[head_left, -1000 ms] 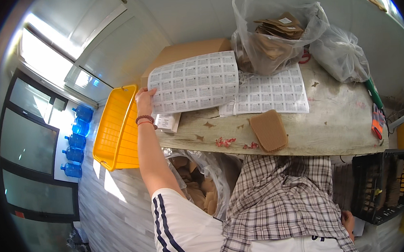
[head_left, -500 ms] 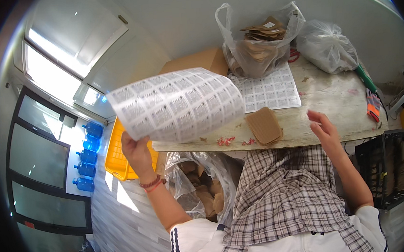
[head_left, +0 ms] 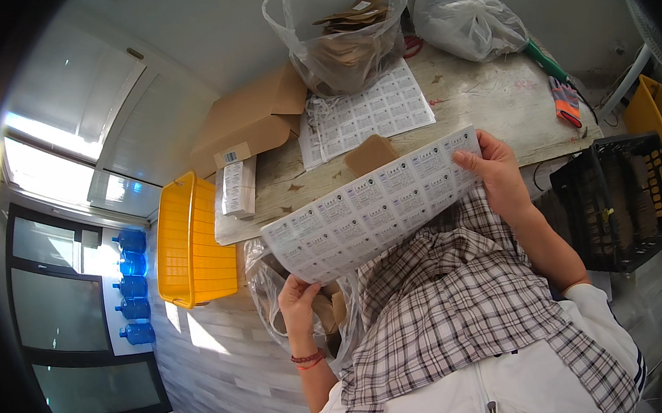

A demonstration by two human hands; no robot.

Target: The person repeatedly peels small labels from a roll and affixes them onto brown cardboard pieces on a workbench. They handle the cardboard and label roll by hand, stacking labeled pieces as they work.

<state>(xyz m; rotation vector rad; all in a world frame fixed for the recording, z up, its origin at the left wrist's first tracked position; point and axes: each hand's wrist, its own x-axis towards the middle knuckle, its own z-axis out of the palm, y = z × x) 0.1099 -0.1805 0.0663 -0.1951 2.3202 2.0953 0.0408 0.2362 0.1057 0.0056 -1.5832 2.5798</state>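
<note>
A white sheet of printed labels [head_left: 369,208] is stretched between my two hands, tilted over the table's near edge. My left hand [head_left: 299,304] pinches its lower left corner. At its right end my right hand [head_left: 497,172] grips the edge, thumb on top and fingers behind. Partly covered by the sheet, a brown cardboard piece [head_left: 371,154] lies on the table [head_left: 485,104]. Beyond it is a stack of similar label sheets [head_left: 385,107], partly under a clear plastic bag [head_left: 346,44] that holds brown cardboard pieces.
A cardboard box [head_left: 255,116] and a small white bundle [head_left: 238,188] stand at the table's left. A tied plastic bag [head_left: 468,24] and orange-grey glove [head_left: 565,102] lie right. A yellow crate [head_left: 196,247], black crate [head_left: 615,202] and an open bag [head_left: 264,288] flank me below.
The sheet has come down and nearer from above the table. My right hand, formerly free, now holds its right end. My view has shifted, showing more of the box and white bundle.
</note>
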